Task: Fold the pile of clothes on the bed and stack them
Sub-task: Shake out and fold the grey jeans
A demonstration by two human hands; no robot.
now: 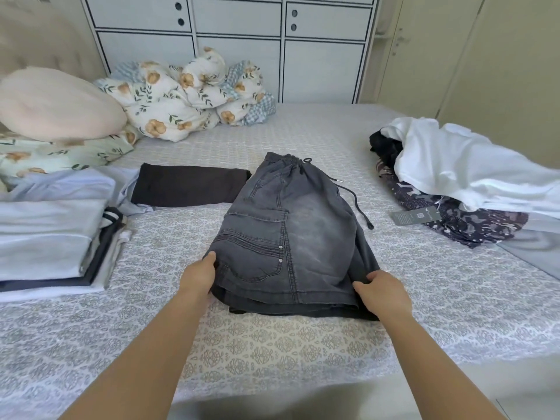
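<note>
Grey denim shorts (291, 234) lie folded in half lengthwise in the middle of the bed, waistband and drawstring pointing away from me. My left hand (198, 275) grips the near left hem corner, thumb on top. My right hand (383, 294) grips the near right hem corner. A dark brown folded garment (188, 184) lies flat to the left of the shorts. A stack of folded clothes (51, 237), pale blue on top, sits at the far left. An unfolded pile (463, 180) of white, black and patterned purple clothes lies at the right.
The bed (272, 344) has a grey patterned cover. A pink pillow (57, 104) and a bunched floral quilt (188, 95) lie at the head end. White cabinets (239, 43) stand behind. A grey tag (413, 217) sticks out from the right pile.
</note>
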